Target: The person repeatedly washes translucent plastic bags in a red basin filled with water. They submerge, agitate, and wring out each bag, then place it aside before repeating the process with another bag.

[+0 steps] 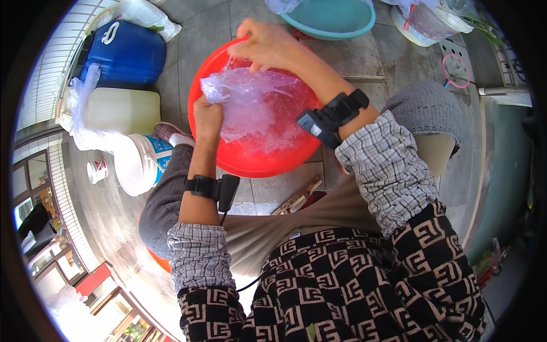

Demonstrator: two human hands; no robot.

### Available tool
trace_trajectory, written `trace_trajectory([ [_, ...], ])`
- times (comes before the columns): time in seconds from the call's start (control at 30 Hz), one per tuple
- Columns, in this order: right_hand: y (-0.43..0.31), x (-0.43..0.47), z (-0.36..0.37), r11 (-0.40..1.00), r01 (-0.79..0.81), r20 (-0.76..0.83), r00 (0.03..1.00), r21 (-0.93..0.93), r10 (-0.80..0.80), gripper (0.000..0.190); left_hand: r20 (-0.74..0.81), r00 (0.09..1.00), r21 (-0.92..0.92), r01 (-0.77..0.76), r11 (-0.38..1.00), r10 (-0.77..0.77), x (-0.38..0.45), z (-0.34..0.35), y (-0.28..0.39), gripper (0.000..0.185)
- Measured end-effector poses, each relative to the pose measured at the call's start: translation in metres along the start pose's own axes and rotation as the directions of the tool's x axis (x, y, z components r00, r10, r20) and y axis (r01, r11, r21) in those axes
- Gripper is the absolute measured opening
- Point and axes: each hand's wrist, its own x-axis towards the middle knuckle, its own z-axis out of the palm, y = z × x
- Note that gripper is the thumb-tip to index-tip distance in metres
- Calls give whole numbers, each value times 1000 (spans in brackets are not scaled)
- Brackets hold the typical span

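A red plastic basin (252, 164) with water in it stands on the tiled floor before me. My left hand (208, 117), at the basin's left side, grips the bunched end of a clear plastic bag or sheet (252, 109). The rest of the plastic spreads over the water, which looks stirred up. My right hand (265, 47) is above the basin's far rim, slightly blurred, with its fingers apart and water dripping beneath it. I see no object held in it. Black devices are strapped to both forearms.
At the left are a blue plastic drum (124, 53), a pale jerrycan (124, 109), a white bucket (136, 164) and a small tub (97, 171). A teal basin (331, 21) and a white bucket (427, 25) stand beyond. A pink-rimmed strainer (456, 70) is at the right.
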Motion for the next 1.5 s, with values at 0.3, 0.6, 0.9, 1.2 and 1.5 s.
trace_trajectory([
  [0.3, 88, -7, -7, 905, -296, 108, 933, -307, 342, 28, -43, 998, -43, -57, 997, 55, -14, -65, 128, 26],
  [0.6, 120, 2, 5, 933, -295, 210, 918, -205, 336, 65, -154, 988, -174, -26, 984, -1, -39, -85, 152, 51],
  [0.9, 182, -23, 52, 941, -86, -38, 996, -327, 78, 24, -148, 989, -274, -51, 960, 10, -46, -99, 132, 49],
  [1.2, 51, 20, 22, 995, 96, -85, 991, -28, -98, 20, -60, 993, -195, 87, 977, -100, -13, -59, 59, 30],
  [1.5, 66, 14, 14, 906, 366, -337, 843, -213, -420, 30, 34, 981, -427, 188, 884, -192, -19, -50, 85, 39],
])
